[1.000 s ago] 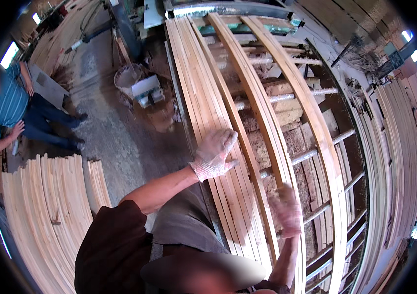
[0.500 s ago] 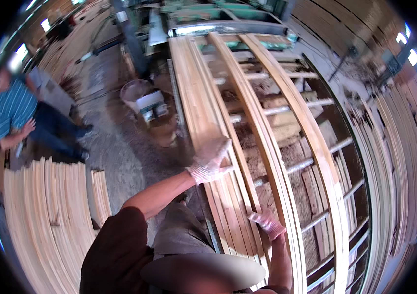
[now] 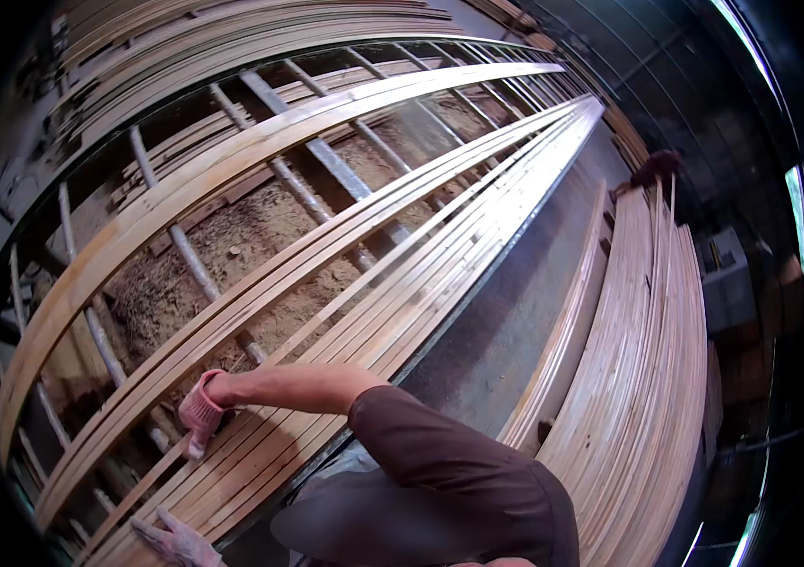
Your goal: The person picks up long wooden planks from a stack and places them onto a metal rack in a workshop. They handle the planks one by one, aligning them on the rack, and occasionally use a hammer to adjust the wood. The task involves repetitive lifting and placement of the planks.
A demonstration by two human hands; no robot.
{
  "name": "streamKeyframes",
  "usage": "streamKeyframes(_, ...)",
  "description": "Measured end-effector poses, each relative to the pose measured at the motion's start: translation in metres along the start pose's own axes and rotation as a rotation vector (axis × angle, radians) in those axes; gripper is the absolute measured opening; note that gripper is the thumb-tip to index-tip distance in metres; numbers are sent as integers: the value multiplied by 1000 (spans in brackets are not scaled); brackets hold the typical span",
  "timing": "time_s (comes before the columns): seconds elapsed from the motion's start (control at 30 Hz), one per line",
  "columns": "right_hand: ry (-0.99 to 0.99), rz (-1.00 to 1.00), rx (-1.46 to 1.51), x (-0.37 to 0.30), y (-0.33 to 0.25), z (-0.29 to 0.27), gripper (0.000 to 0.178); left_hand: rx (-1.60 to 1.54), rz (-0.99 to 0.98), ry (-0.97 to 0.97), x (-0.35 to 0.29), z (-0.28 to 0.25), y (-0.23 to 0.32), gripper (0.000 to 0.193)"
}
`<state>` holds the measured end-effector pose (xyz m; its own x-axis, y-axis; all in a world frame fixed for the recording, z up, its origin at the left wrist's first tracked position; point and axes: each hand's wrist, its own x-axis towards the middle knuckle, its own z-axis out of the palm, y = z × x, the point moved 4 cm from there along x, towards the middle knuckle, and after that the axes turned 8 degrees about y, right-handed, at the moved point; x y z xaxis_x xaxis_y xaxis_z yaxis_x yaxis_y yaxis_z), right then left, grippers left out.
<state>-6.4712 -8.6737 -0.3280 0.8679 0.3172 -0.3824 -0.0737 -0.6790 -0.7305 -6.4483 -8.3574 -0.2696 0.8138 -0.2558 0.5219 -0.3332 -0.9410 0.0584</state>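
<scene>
Long wooden boards (image 3: 364,345) lie side by side on a roller rack in front of me. My right hand (image 3: 200,416), in a pinkish work glove, is at the far edge of this group. Its fingers are bent down round a narrow wooden board (image 3: 326,307) there, partly hidden from view. Closer to the lower edge, my left hand (image 3: 175,541), gloved too, rests on the boards with its fingers spread. Beyond the group lie a narrow bundle of boards (image 3: 279,274) and a single wider board (image 3: 204,180), apart from each other.
Metal rollers (image 3: 196,263) cross the rack, with sawdust and offcuts (image 3: 260,222) beneath. A large stack of boards (image 3: 610,378) stands on the right, across a strip of floor (image 3: 506,317). Another person (image 3: 655,170) bends at its far end. More boards (image 3: 232,42) lie behind the rack.
My view has swung right along the rack, so its other end now shows. The left hand has come closer to the lower edge; the right hand stays at the board group's edge.
</scene>
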Motion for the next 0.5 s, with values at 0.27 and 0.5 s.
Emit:
streamKeyframes(0.27,-15,250,289,-43,-39,-52,67,100,146,185,9,-21,16,78)
streamKeyframes(0.5,-12,283,187,-39,-31,-42,73,90,142,150,12,-30,20,78)
